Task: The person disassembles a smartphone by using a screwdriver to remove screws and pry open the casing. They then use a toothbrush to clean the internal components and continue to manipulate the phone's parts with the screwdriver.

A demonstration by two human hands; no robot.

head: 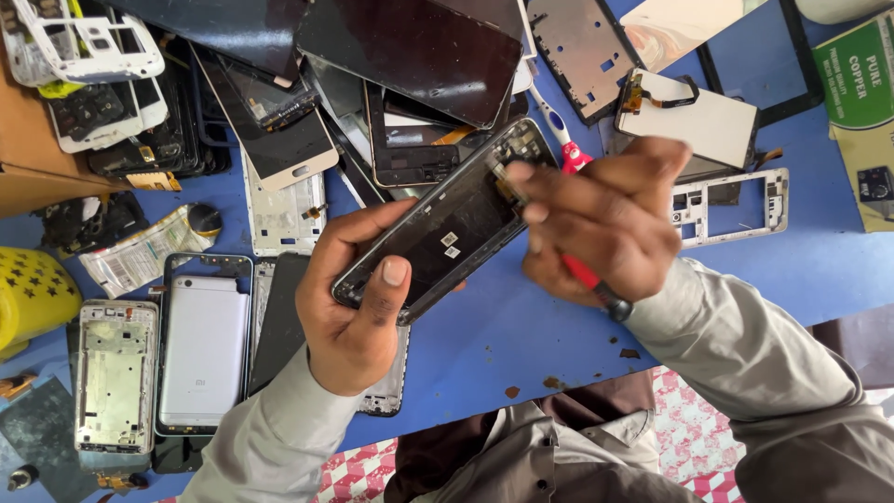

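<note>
My left hand [358,298] grips a dark opened phone body [438,228] by its lower end, thumb across the inner face, holding it tilted above the blue table [521,326]. My right hand [601,224] is closed around a red-handled tool [596,284] with a black end cap; its tip is hidden behind my fingers, which rest at the phone's upper end. Small white stickers show on the phone's inner plate.
Many phone screens, frames and back covers lie piled across the table top. A silver phone back [203,349] and a metal frame [115,373] lie at left, a yellow object [33,293] at far left. A white frame [736,200] and a green box [857,70] sit at right.
</note>
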